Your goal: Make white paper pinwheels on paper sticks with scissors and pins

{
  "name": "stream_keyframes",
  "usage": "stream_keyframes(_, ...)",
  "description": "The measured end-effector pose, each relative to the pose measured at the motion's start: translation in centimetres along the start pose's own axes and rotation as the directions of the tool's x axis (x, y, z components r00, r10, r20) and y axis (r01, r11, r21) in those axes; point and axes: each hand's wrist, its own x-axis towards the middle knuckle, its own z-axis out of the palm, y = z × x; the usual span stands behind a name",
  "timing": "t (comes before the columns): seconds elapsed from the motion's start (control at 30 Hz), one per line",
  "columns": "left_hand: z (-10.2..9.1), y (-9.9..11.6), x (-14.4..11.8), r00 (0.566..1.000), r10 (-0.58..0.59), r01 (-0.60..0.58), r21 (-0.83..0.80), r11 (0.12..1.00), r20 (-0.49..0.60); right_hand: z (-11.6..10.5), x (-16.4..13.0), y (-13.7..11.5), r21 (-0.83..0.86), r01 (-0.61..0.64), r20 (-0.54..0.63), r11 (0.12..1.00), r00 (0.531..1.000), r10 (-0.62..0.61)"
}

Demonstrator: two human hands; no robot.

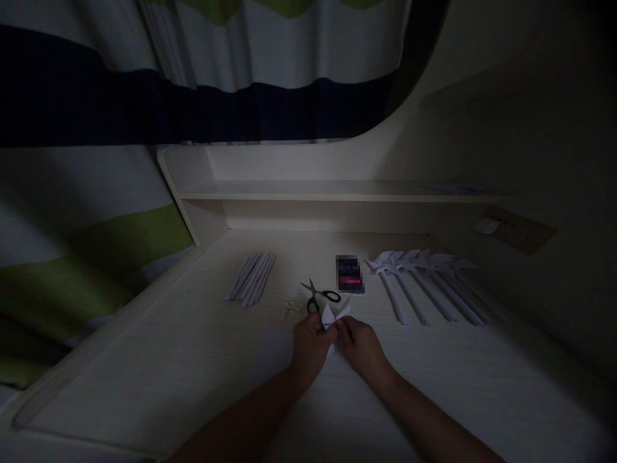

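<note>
Between my two hands is a white paper pinwheel (329, 315), its folded points sticking up above my fingers. My left hand (308, 344) is closed on its left side. My right hand (361, 344) pinches it from the right; my fingers hide its middle. Just beyond my hands lie scissors (314, 294) with black handles, blades spread apart and pointing away to the left. A small scatter of pale short sticks or scraps (290, 308) rests left of the scissors. A blurred dark phone-like object (349, 274) lies past my right hand.
Several rolled white paper sticks (251, 278) lie bundled at the left. At the right, several finished paper pinwheels on sticks (424, 283) lie in a row. A shelf (308, 190) runs along the back of the desk (193, 360). A striped curtain (96, 212) hangs at the left.
</note>
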Motion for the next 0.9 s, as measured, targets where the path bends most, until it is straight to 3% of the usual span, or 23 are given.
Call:
stream_keyframes(0.23, -0.3, 0.0, 0.5, 1.0, -0.002, 0.002, -0.076, 0.997, 0.0, -1.1, -0.3, -0.5, 0.036, 0.041, 0.008, 0.998, 0.999, -0.042)
stream_keyframes(0.43, -0.3, -0.2, 0.9, 0.997, -0.074, 0.074, -0.2, 0.977, 0.011, -1.3, -0.6, 0.0, -0.165, 0.197, -0.078, 0.966, 0.974, -0.212)
stream_keyframes(0.6, -0.1, -0.6, 0.9, 0.996, -0.083, 0.085, -0.228, 0.97, 0.018, -0.9, -0.7, 0.4, -0.316, 0.311, -0.079, 0.896, 0.933, -0.352)
stream_keyframes(0.73, -0.1, -0.7, 0.8, 0.996, -0.087, 0.09, -0.171, 0.981, 0.021, -1.1, -0.7, 0.1, -0.348, 0.337, -0.053, 0.875, 0.925, -0.377)
stream_keyframes(0.9, 0.0, -0.8, 0.6, 0.997, -0.07, 0.073, -0.096, 0.993, 0.032, -1.4, -0.8, -0.3, -0.274, 0.31, -0.033, 0.91, 0.943, -0.331)
